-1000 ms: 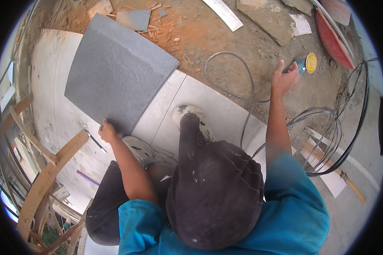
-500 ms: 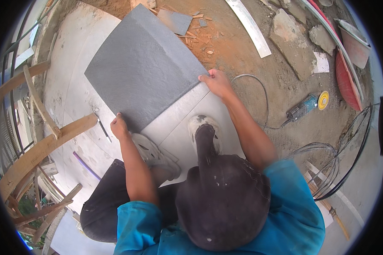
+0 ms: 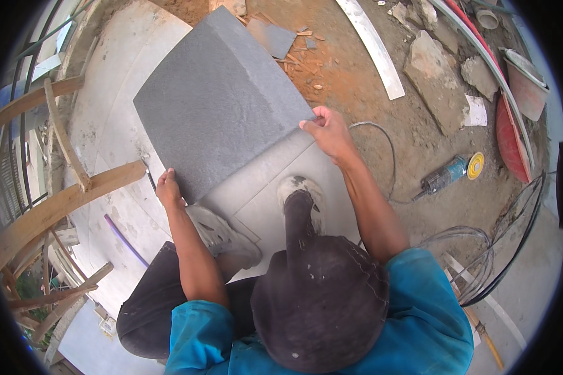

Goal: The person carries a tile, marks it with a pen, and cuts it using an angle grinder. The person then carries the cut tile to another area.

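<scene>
A large dark grey tile (image 3: 219,100) with a finely textured face is held at its near side by both hands. My left hand (image 3: 170,189) pinches its near left corner, with the thumb on top. At the near right corner, my right hand (image 3: 326,130) grips the edge, thumb above and fingers mostly hidden beneath. Pale paving tiles (image 3: 263,187) lie below and in front of it, and a shadow runs along the tile's near edge. Whether the far side rests on the ground, I cannot tell.
My shoes (image 3: 222,231) are close to the near edge. An angle grinder (image 3: 447,175) with a yellow disc lies right, its cable (image 3: 391,150) curling toward the tile. Wooden boards (image 3: 69,203) stand at left. Broken slabs (image 3: 435,81) and a pale strip (image 3: 375,53) lie far right.
The whole view has shifted slightly, with the ground lower in the picture. The dark tile has moved a little against the ground, both hands still holding its near corners.
</scene>
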A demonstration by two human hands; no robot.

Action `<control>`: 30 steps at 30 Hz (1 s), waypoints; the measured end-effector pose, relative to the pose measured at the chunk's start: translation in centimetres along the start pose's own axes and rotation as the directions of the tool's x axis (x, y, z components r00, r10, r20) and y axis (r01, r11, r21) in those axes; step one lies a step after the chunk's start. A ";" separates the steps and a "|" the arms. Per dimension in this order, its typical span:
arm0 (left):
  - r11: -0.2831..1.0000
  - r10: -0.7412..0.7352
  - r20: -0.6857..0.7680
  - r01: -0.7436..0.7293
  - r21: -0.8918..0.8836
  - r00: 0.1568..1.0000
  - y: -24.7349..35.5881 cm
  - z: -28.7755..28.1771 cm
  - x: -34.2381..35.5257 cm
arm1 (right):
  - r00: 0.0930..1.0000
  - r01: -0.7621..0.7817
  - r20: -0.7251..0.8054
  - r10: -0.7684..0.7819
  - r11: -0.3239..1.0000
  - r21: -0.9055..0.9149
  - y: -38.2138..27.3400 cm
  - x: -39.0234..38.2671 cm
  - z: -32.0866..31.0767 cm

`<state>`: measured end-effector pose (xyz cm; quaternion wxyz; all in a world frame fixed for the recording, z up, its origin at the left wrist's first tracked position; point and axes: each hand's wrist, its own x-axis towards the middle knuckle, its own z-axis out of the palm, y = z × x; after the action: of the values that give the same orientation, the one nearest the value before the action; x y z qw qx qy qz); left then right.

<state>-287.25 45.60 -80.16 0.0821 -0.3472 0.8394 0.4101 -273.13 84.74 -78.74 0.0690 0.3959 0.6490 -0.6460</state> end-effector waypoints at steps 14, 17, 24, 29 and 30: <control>0.999 -0.014 0.080 0.011 0.041 0.997 3.7 -1.9 -2.8 | 0.995 0.079 -0.063 -0.074 0.994 0.082 -1.9 -0.9 0.2; 0.998 -0.058 0.154 0.061 -0.019 0.986 5.2 -4.3 -2.0 | 0.995 0.095 -0.012 -0.094 0.983 0.159 -4.8 -2.2 -0.1; 0.896 0.057 0.363 0.113 -0.429 0.930 8.8 -9.7 0.2 | 0.945 0.312 0.011 -0.327 0.910 0.273 -12.3 -3.4 -0.4; 0.569 0.150 0.434 0.281 -0.773 0.888 10.5 -12.2 0.7 | 0.904 0.420 -0.012 -0.428 0.882 0.212 -16.2 -2.7 0.9; 0.525 0.194 0.450 0.295 -0.798 0.872 10.6 -12.3 0.9 | 0.896 0.435 -0.014 -0.443 0.874 0.216 -16.7 -2.6 0.9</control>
<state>-293.05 40.43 -65.83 0.1232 -0.2527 0.4711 0.8361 -281.83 85.28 -64.18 -0.1106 0.2315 0.6473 -0.7178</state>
